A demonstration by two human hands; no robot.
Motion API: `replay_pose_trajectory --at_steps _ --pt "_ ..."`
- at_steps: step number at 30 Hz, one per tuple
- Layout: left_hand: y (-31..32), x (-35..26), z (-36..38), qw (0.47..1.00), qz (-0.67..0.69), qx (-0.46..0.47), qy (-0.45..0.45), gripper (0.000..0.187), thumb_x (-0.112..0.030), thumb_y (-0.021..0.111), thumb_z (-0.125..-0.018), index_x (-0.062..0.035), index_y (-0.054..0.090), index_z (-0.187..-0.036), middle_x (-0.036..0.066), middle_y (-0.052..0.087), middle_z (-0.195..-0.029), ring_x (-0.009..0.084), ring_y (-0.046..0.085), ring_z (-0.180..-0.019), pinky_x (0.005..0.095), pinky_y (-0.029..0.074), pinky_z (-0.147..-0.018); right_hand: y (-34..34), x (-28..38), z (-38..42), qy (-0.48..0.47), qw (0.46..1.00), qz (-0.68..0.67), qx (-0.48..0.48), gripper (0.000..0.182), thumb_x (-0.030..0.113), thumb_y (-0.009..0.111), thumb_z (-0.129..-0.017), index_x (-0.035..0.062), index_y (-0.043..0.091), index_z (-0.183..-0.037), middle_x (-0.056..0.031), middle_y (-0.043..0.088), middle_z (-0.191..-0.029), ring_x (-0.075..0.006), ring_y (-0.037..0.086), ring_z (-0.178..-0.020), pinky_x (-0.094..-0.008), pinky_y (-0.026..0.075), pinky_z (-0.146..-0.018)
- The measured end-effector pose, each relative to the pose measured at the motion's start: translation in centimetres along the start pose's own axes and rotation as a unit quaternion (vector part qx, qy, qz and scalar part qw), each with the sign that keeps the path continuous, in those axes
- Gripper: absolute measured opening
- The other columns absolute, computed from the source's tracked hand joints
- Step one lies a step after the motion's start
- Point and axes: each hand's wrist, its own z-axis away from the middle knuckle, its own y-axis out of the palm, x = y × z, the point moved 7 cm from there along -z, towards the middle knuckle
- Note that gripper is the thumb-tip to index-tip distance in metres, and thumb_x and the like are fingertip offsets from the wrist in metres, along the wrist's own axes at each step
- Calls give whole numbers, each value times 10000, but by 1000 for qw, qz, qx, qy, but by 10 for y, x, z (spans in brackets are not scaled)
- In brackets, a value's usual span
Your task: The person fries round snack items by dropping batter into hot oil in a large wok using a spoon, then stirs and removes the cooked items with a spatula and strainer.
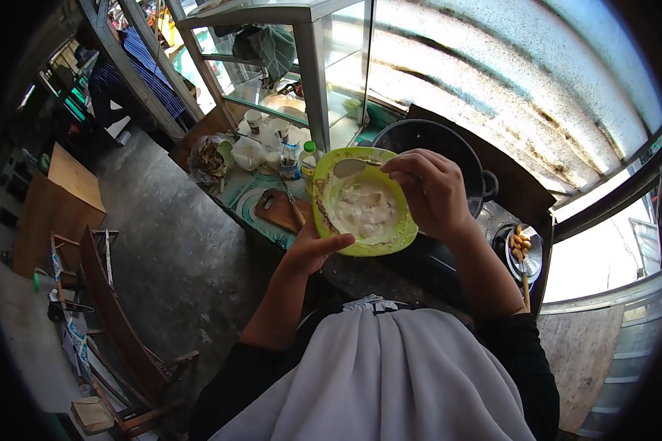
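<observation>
My left hand [315, 248] grips the lower left rim of a lime-green bowl [390, 248], its thumb lying over the edge. Inside the tilted bowl is a thick, whitish batter-like mixture [364, 209], smeared up the walls. My right hand [435, 187] is closed at the bowl's upper right, pinching the handle of a metal spoon [349, 168]. The spoon's head lies over the far left part of the bowl, above the mixture. Behind my right hand stands a large dark pot [412, 132], partly covered by the hand and the bowl.
A wooden cutting board [276, 211] and a bottle with a green cap [309, 158] are on the counter at left. A glass display case [316, 73] rises behind them. At right, a strainer [535, 253] holds browned food pieces. A bench [118, 316] stands on the floor.
</observation>
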Motion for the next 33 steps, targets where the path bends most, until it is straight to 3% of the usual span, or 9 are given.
replay_pose_trajectory --at_steps 6,7,10,13,16,22,26,29,33 --pt "-8 -16 2 996 -60 -2 68 847 -104 783 -695 7 291 -1375 140 476 -1290 224 472 -1209 359 374 -1022 1 -36 23 54 995 74 26 59 83 588 -831 43 607 -870 -89 652 -816 -287 616 -751 -376 471 -699" --pt "-8 -19 1 995 -65 -1 74 848 -109 784 -694 6 292 -1375 140 475 -1290 225 472 -1208 358 373 -1022 3 -41 30 59 997 56 -8 88 97 546 -872 28 601 -874 -100 639 -768 -257 627 -709 -340 475 -675" --pt "-7 -20 1 995 -73 -2 75 853 -123 789 -693 6 293 -1375 140 469 -1294 225 472 -1207 354 370 -1022 13 -68 50 241 967 -81 -20 168 136 494 -932 8 589 -878 -92 623 -700 -183 623 -640 -281 469 -631" --pt "-8 -19 -3 995 -80 -1 60 859 -141 792 -696 14 290 -1376 138 462 -1299 222 468 -1207 346 363 -1025 23 -82 62 297 937 -168 -71 243 177 448 -972 -6 577 -879 -68 601 -649 -110 591 -600 -241 458 -594" --pt "-8 -15 -5 994 -97 8 56 858 -152 789 -705 21 286 -1378 136 463 -1299 219 462 -1210 337 356 -1029 39 -98 78 370 885 -281 -35 253 180 439 -981 -9 570 -875 -50 600 -650 -87 583 -609 -239 463 -597" --pt "-10 -16 -5 998 -58 2 34 850 -166 777 -727 28 276 -1385 143 462 -1304 221 455 -1218 337 353 -1031 8 -82 56 242 957 -155 -31 189 146 490 -953 -11 562 -877 -63 599 -674 -106 586 -623 -250 463 -609" --pt "-12 -16 -6 998 -56 4 28 851 -169 777 -727 32 275 -1384 145 460 -1307 222 456 -1217 339 353 -1031 3 -61 49 194 976 -84 56 190 149 496 -949 -17 559 -880 -89 589 -680 -117 594 -624 -265 458 -581" --pt "-10 -15 -10 995 -87 9 42 852 -167 780 -722 34 281 -1382 147 461 -1306 224 457 -1216 339 355 -1029 13 -67 57 315 941 -111 56 219 167 475 -963 -1 558 -849 -79 599 -670 -116 590 -583 -257 461 -558" --pt "-8 -14 -9 992 -120 -1 49 858 -173 786 -715 35 286 -1380 149 463 -1304 225 455 -1218 332 354 -1026 32 -102 85 394 880 -265 -26 265 210 461 -979 14 548 -823 -51 600 -650 -104 580 -547 -242 472 -550"
